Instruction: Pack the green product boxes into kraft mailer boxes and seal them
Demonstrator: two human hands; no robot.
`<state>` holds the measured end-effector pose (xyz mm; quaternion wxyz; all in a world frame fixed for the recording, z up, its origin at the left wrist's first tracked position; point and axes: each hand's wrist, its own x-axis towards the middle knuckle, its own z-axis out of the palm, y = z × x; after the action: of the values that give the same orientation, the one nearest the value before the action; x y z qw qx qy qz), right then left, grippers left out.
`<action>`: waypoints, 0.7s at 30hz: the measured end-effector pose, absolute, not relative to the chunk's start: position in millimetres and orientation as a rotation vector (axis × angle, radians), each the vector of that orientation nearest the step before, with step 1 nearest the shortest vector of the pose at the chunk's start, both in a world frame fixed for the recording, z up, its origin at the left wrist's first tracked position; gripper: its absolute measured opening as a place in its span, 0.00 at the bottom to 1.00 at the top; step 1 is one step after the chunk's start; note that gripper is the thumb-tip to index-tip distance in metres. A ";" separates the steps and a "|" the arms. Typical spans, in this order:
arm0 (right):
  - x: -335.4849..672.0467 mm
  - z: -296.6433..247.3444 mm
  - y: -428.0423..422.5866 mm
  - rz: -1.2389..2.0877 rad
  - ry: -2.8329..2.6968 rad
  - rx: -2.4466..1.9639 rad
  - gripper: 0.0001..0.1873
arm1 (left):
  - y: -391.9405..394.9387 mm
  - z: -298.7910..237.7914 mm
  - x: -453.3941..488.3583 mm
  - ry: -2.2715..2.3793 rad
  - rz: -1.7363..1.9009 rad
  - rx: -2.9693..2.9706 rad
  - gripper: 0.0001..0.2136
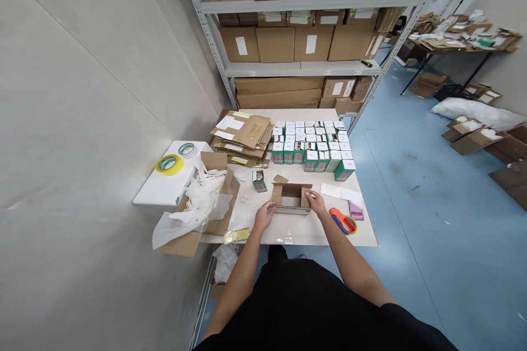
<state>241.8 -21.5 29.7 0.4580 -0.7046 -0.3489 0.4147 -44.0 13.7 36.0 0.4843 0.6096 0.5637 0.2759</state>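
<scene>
A small open cardboard box [292, 210] stands on the table between my two hands, its inside facing up. My left hand [264, 216] grips its left front corner. Its right end is pinched in the fingers of my right hand [315, 202]. Just behind and to the left is a single green-and-white carton [259, 181] with its top open. Rows of similar green-and-white cartons [312, 160] fill the back right of the table, some with raised flaps. Right of my right hand lies an orange and blue tape dispenser [343, 222].
Flattened cardboard [242, 131] is stacked at the back left. A carton of white paper strips [206, 197] stands left, beside tape rolls [168, 164] on a white box [152, 192]. A white sheet [340, 192] lies right. Shelving [300, 68] with boxes rises behind the table.
</scene>
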 end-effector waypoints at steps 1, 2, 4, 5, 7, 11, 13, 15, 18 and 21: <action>243.6 30.5 -23.5 1.049 -0.899 -1.743 0.30 | 14.2 35.9 -44.1 1.373 0.656 1.481 0.10; 245.0 31.2 -26.1 1.086 -0.920 -1.745 0.30 | 14.2 36.2 -43.9 1.376 0.643 1.484 0.11; 246.6 31.9 -32.9 1.171 -0.888 -1.737 0.32 | 13.2 37.6 -41.8 1.393 0.634 1.510 0.11; 246.7 31.7 -36.8 1.213 -0.843 -1.726 0.34 | 12.6 38.7 -39.9 1.414 0.641 1.526 0.12; 245.8 29.9 -44.6 1.276 -0.765 -1.682 0.36 | 11.7 40.7 -34.8 1.477 0.670 1.552 0.14; 240.8 21.4 -55.7 1.241 -0.823 -1.634 0.38 | 13.6 42.9 -22.7 1.608 0.702 1.572 0.22; 237.4 16.1 -58.4 1.151 -0.898 -1.699 0.40 | 14.7 43.1 -17.9 1.693 0.670 1.573 0.30; 233.9 11.5 -59.7 1.067 -0.934 -1.814 0.41 | 15.2 44.0 -14.7 1.808 0.603 1.572 0.37; 231.1 7.3 -59.5 0.995 -0.919 -1.976 0.41 | 18.6 50.2 -10.7 1.929 0.493 1.668 0.39; 232.2 6.6 -57.0 0.977 -0.926 -2.060 0.42 | 30.7 64.5 -3.2 1.900 0.378 1.959 0.39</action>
<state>232.2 -57.0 6.6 0.3341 -0.7890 -0.3546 0.3743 -3.2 30.7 64.5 0.1922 0.6977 0.6768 0.1346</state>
